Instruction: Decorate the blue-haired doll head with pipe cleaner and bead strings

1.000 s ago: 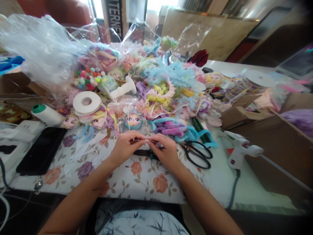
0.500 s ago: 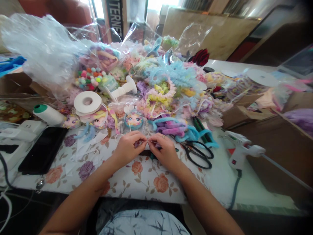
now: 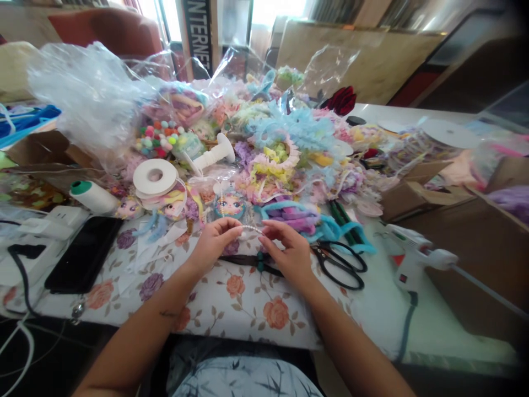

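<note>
Between my two hands a short length of white bead string (image 3: 251, 227) is stretched in a slight arc. My left hand (image 3: 218, 241) pinches one end between thumb and fingertips. My right hand (image 3: 287, 251) closes thumb and fingers on the other end. Just behind the hands lies a doll head (image 3: 229, 205) with blue hair and large painted eyes, and a strand of beads runs down over it. Below the hands a dark strap with a teal bead (image 3: 260, 262) rests on the flowered cloth (image 3: 235, 309). Black-handled scissors (image 3: 341, 264) lie right of my right hand.
A heap of pastel lace and trims (image 3: 285, 127) fills the back. White spools (image 3: 155, 177), a thread cone (image 3: 93, 197) and a phone (image 3: 85, 253) sit left. On the right are a glue gun (image 3: 411, 253) and a cardboard box (image 3: 463, 259).
My hands have moved apart from nearly touching, and the white bead string now shows between them. The dark strap beneath is more exposed. The whole view has shifted slightly.
</note>
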A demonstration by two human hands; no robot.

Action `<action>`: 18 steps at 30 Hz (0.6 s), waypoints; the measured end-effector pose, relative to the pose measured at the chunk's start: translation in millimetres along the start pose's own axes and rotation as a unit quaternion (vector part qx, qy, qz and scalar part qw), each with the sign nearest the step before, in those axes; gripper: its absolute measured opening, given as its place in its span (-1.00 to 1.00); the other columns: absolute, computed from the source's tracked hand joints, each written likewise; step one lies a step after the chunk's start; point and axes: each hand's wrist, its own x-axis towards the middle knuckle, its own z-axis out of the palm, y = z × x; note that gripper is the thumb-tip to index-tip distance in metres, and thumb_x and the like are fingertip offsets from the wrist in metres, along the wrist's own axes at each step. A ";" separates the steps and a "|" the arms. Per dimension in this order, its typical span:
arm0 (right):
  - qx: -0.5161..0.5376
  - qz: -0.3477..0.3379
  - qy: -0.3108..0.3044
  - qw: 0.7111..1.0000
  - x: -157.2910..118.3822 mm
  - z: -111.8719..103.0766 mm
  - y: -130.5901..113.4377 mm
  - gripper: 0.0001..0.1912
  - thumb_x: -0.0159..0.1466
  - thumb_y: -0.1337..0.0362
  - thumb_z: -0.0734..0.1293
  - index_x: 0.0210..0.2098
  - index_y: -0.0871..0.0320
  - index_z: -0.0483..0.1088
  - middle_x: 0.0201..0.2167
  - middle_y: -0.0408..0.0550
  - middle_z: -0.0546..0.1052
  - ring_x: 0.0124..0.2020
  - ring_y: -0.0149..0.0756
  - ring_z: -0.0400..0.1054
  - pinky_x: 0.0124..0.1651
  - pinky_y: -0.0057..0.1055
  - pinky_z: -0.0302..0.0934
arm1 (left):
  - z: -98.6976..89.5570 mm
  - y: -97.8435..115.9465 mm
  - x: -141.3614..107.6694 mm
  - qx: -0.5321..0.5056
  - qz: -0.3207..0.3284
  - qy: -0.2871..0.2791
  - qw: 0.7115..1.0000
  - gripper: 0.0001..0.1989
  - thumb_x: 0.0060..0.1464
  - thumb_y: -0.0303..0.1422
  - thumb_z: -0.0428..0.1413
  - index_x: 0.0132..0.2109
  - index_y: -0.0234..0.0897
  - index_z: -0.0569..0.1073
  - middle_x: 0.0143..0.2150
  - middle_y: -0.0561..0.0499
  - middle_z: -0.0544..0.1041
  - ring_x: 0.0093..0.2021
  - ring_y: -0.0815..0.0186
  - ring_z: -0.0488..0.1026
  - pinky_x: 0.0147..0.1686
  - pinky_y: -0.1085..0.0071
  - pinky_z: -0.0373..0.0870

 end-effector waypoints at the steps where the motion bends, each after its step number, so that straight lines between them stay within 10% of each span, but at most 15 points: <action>1: 0.021 0.015 0.006 1.000 0.3 -0.4 0.0 -0.74 0.23 0.29 0.40 -0.07 0.07 0.45 -0.34 -0.11 0.56 -0.40 -0.34 0.46 -0.29 -0.38 0.43 | -1.5 0.4 1.8 -0.045 -0.010 0.010 0.999 -0.81 0.03 -0.27 0.23 -0.34 -0.32 0.46 -0.49 0.10 0.34 -0.54 0.50 0.18 -0.56 0.54 0.14; 9: 0.035 0.079 0.064 0.994 6.1 -11.2 3.4 -0.80 0.18 0.21 0.44 -0.20 0.11 0.53 -0.41 -0.09 0.57 -0.43 -0.31 0.46 -0.33 -0.37 0.43 | -21.4 11.3 15.9 -0.373 -0.091 0.037 0.922 -0.89 0.00 -0.48 0.19 -0.39 -0.36 0.37 -0.45 0.08 0.30 -0.51 0.55 0.25 -0.63 0.69 0.17; 18: 0.027 0.068 -0.026 0.997 13.7 -1.4 1.0 -0.76 0.20 0.15 0.41 -0.20 0.15 0.54 -0.44 -0.07 0.59 -0.49 -0.30 0.46 -0.44 -0.40 0.40 | -17.9 6.8 14.8 -0.341 -0.100 0.032 0.934 -0.89 -0.01 -0.46 0.21 -0.39 -0.36 0.41 -0.47 0.07 0.33 -0.53 0.53 0.26 -0.64 0.67 0.21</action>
